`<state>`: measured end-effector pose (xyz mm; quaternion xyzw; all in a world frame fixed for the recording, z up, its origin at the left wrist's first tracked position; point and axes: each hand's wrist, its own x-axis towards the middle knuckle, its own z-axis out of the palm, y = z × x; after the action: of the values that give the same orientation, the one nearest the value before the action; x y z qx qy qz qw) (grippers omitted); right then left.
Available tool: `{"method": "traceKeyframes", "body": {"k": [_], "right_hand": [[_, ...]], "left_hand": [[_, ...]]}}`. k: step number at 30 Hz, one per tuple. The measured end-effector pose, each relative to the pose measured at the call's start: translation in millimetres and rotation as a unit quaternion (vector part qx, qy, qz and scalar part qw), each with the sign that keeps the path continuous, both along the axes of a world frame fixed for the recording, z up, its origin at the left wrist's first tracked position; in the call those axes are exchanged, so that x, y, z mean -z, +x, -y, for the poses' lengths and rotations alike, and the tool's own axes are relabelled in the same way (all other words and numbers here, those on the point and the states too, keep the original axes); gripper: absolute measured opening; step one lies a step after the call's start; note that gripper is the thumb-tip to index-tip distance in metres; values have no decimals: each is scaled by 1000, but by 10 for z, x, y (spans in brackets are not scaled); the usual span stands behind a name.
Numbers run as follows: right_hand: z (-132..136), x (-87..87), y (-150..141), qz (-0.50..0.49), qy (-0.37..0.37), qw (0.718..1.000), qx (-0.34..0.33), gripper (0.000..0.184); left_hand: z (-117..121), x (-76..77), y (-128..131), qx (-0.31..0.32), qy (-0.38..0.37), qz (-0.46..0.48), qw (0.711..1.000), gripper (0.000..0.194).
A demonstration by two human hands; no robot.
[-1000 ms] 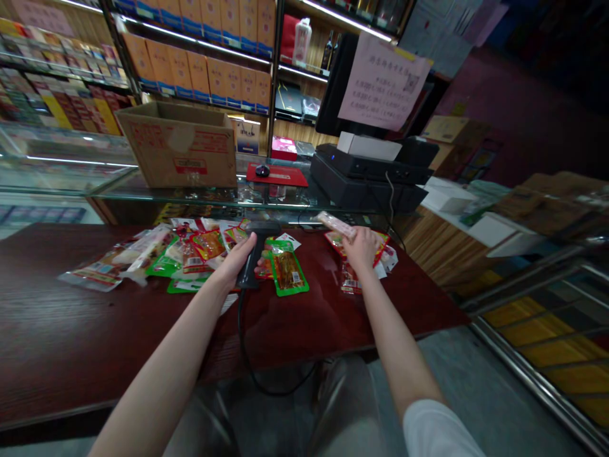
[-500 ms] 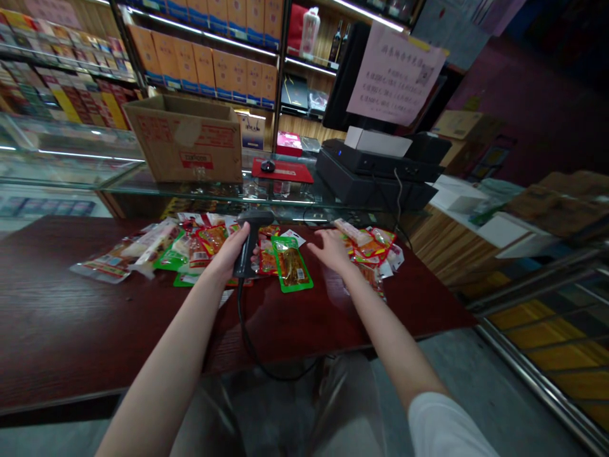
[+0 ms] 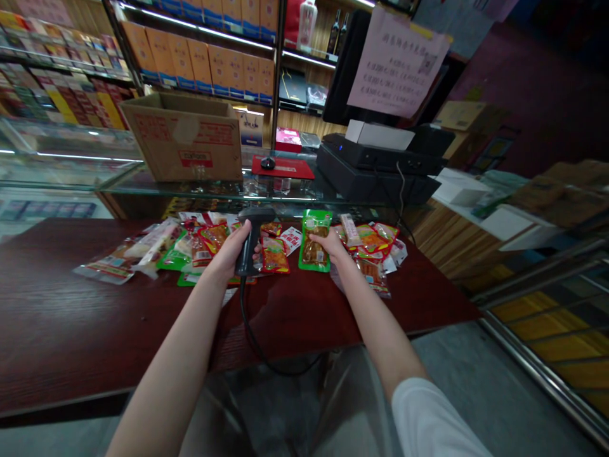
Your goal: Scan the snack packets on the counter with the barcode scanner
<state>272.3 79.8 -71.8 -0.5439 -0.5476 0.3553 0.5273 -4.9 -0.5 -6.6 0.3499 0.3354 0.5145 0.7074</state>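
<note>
My left hand [image 3: 234, 246] is wrapped round the grip of a black barcode scanner [image 3: 247, 244], whose cable hangs over the table's front edge. A green-edged snack packet [image 3: 314, 254] with a clear window and a barcode is held by my right hand [image 3: 332, 244] at its right side; one digit lies across its front. Left of the scanner lies a pile of snack packets [image 3: 204, 244]. A red-edged snack packet [image 3: 275, 255] rests just right of the scanner, beside a white one [image 3: 291, 238]. More snack packets [image 3: 373, 241] are heaped beyond my right hand.
The dark red table [image 3: 143, 330] stands before a glass counter [image 3: 285, 190]. On that counter are an open cardboard box [image 3: 190, 146], a mouse [image 3: 267, 163] on a red mat [image 3: 295, 168], and a black cash register [image 3: 375, 171]. A metal rail [image 3: 537, 368] runs at the right.
My right hand has taken hold of the green-edged packet and moved it right and farther back, uncovering the red-edged and white packets. My left hand keeps the scanner in nearly the same place.
</note>
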Motion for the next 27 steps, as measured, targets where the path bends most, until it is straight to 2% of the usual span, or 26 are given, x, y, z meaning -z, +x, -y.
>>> {"method": "traceKeyframes", "body": {"k": [3, 6, 9, 13, 19, 22, 24, 27], "right_hand": [[-12, -47, 212, -170, 54, 981, 80, 42], [-17, -38, 341, -279, 92, 950, 102, 34], [-6, 18, 332, -328, 105, 935, 89, 25], [38, 58, 186, -344, 89, 933, 54, 23], [76, 5, 39, -308, 103, 945, 47, 21], [26, -100, 150, -268, 92, 952, 116, 22], [-17, -221, 330, -182, 54, 964, 187, 27], [-35, -436, 684, 57, 15, 966, 250, 42]], "left_hand": [[10, 37, 42, 36, -1, 8, 999, 45], [66, 48, 163, 66, 8, 26, 997, 42], [143, 65, 312, 111, 15, 5, 994, 43], [209, 102, 446, 155, 43, -45, 986, 48], [213, 157, 514, 184, 42, -78, 979, 51], [202, 152, 483, 149, 31, -71, 986, 47], [177, 133, 419, 111, 23, -56, 992, 43], [101, 98, 273, 52, 11, -59, 997, 43]]}}
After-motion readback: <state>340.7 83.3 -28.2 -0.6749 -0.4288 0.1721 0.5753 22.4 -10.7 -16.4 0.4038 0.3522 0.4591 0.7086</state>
